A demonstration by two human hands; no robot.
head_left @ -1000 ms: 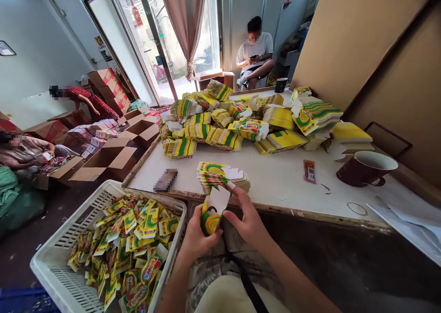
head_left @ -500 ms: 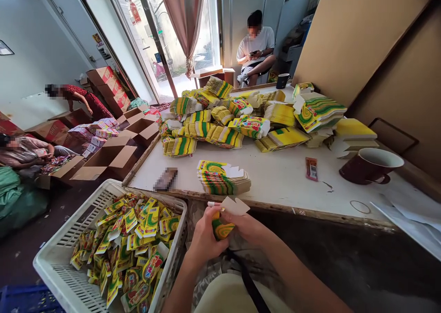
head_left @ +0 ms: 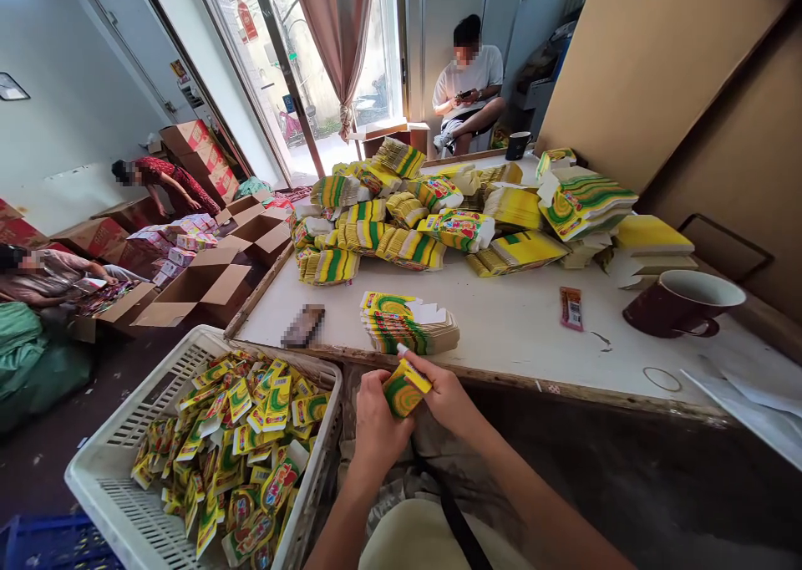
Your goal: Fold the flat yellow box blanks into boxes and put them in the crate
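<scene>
A small yellow carton (head_left: 404, 393) with a green and orange swirl is between my hands, just off the table's front edge. My left hand (head_left: 379, 419) grips its left side, fingers bent round it. My right hand (head_left: 448, 393) pinches its upper right part, with a white tip at a finger. Right behind my hands, a fanned stack of flat cartons (head_left: 407, 323) lies on the white table (head_left: 501, 319). To the left, a white basket (head_left: 100, 478) holds many yellow cartons (head_left: 276, 403).
Bundled flat cartons (head_left: 382, 219) are heaped at the back of the table. A maroon mug (head_left: 677, 307) and a small red packet (head_left: 571, 308) sit at the right. Open cardboard boxes (head_left: 200, 290) stand left. Three people are farther off, one seated (head_left: 469, 77) by the door.
The carton's white flaps no longer stick up; its yellow upper part now shows folded over. My right hand has shifted slightly up. The view has moved a little, and the bending person's head has moved right.
</scene>
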